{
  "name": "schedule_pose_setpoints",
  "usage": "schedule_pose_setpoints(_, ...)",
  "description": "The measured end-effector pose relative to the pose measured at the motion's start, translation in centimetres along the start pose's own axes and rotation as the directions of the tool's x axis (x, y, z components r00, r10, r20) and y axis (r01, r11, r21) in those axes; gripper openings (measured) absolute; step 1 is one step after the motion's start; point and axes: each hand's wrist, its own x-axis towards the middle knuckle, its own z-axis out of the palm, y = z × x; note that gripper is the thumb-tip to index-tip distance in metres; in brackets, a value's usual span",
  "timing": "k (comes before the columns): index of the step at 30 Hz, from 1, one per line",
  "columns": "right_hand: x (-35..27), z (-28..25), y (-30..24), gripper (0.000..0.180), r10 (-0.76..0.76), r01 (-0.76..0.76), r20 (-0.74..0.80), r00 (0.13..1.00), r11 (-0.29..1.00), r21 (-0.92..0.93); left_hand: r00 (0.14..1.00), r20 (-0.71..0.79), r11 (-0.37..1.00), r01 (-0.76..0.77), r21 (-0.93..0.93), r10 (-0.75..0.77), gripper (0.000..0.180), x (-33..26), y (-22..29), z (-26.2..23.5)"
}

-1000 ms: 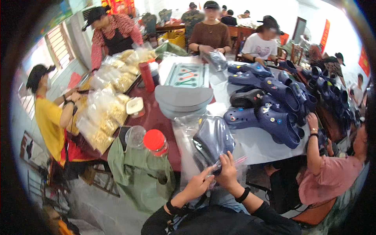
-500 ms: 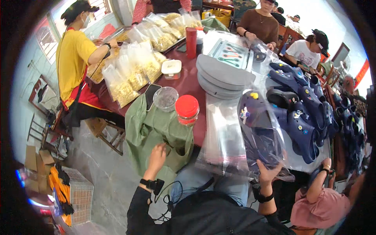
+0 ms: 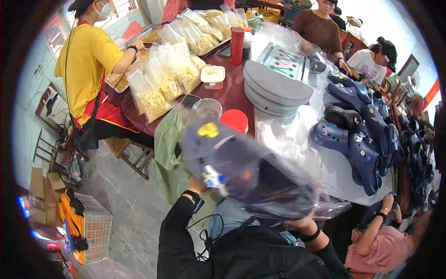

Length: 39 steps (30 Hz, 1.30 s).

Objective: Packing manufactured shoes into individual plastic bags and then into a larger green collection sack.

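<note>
A navy clog (image 3: 260, 172) with yellow and white charms, in a clear plastic bag, is held up slantwise over my lap, blurred by motion. My right hand (image 3: 303, 225) grips the lower right end of the bag. At the clog's left end is my left hand (image 3: 198, 185), its fingers hidden behind the shoe. Beyond the bagged clog, clear plastic sheeting (image 3: 285, 135) covers part of the table. To its right lies a pile of unbagged navy clogs (image 3: 364, 151).
A red-lidded jar (image 3: 234, 121), a round clear tub (image 3: 207, 109) and green cloth (image 3: 166, 142) are close on the left. Stacked grey pieces (image 3: 278, 86) stand mid-table. Several food bags (image 3: 169, 79) are farther left. Co-workers surround the table, one in pink (image 3: 378, 249) at right.
The bagged clog has come off the table, swinging left and toward me. My right hand has moved down and slightly left with it; my left hand has shifted right to its other end.
</note>
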Motion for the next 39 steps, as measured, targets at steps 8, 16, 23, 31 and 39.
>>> schedule_pose_setpoints(8, 5.0, 8.4, 3.4, 0.092, 0.083, -0.114, 0.258, 0.963, 0.988, 0.107, 0.807, 0.307, 0.855, 0.516, 0.049, -0.505, 0.035, -8.7, -4.6, 1.6)
schedule_pose_setpoints(16, 4.8, 8.6, 4.6, 0.091, 0.323, -0.288, 0.259, 0.91, 0.944, -0.163, 0.77, 0.268, 0.814, 0.53, 0.238, -0.58, 0.036, -14.0, -4.3, 3.9)
schedule_pose_setpoints(23, 4.1, 8.9, 2.9, 0.096, 0.254, -0.233, 0.158, 0.954, 0.963, -0.137, 0.931, -0.267, 0.944, 0.294, 0.15, -0.248, 0.021, -14.4, -4.5, 7.0)
schedule_pose_setpoints(31, 4.5, 8.4, 1.2, 0.094, 0.506, -0.487, 0.121, 0.854, 0.86, -0.153, 0.701, -0.325, 0.773, 0.582, -0.254, -0.635, 0.013, -19.5, -2.5, -7.1)
schedule_pose_setpoints(39, 6.0, 11.1, 2.0, 0.081, 0.333, -0.275, 0.139, 0.933, 0.905, -0.324, 0.663, -0.3, 0.585, 0.256, -0.769, -0.685, 0.042, -22.3, 3.5, -12.9)
